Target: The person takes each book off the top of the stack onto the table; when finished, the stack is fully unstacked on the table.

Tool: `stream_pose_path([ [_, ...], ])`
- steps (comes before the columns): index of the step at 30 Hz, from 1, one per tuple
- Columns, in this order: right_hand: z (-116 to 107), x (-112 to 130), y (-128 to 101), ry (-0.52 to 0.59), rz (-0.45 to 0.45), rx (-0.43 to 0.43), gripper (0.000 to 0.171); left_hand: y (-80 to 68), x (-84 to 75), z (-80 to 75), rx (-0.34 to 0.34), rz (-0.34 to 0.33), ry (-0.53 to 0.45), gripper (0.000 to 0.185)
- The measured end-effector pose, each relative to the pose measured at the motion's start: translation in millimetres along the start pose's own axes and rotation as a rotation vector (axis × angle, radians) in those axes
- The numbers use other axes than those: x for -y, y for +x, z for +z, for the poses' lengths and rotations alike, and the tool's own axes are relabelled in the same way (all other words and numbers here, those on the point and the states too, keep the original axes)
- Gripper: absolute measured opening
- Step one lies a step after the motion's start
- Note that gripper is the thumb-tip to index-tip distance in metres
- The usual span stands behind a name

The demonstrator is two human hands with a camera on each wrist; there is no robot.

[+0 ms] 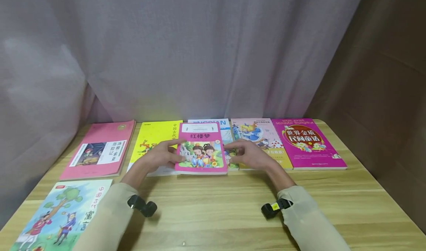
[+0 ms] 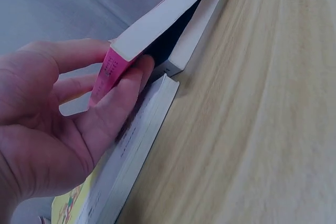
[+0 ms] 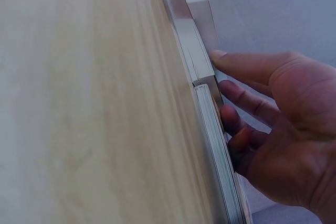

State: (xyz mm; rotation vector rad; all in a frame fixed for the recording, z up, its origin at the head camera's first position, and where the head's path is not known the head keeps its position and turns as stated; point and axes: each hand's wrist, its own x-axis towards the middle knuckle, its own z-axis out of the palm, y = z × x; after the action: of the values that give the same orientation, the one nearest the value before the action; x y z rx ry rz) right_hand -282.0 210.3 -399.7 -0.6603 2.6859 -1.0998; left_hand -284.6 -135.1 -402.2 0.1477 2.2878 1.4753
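With the pink picture book (image 1: 202,149) pinched at its spine by the left hand (image 1: 162,155) and steadied by the right hand's (image 1: 250,154) extended fingers, level lifting off the counter (image 1: 213,206) books is advised.

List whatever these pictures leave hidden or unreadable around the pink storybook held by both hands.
- Blue-and-white book: head view, mostly covered by the pink storybook.
- Yellow book's lower cover: head view, hidden by the left hand.
- Illustrated green book: head view, cut by the bottom edge and a sleeve.
- Right hand's fingertips: right wrist view, tucked behind book edges.
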Motion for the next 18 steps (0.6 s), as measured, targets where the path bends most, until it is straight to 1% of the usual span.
stream_pose_path([
  [6, 1, 2, 0, -0.020, 0.044, 0.005, 0.046, -9.7, 5.2, -5.5, -0.004, -0.026, -0.022, 0.084],
  [14, 0, 1, 0, -0.028, 0.085, 0.015, 0.045, -22.4, 11.1, -13.5, 0.067, -0.004, -0.081, 0.084],
  [18, 0, 2, 1, -0.029, 0.098, 0.020, 0.044, -29.1, 11.8, -14.5, 0.053, -0.005, -0.101, 0.086],
])
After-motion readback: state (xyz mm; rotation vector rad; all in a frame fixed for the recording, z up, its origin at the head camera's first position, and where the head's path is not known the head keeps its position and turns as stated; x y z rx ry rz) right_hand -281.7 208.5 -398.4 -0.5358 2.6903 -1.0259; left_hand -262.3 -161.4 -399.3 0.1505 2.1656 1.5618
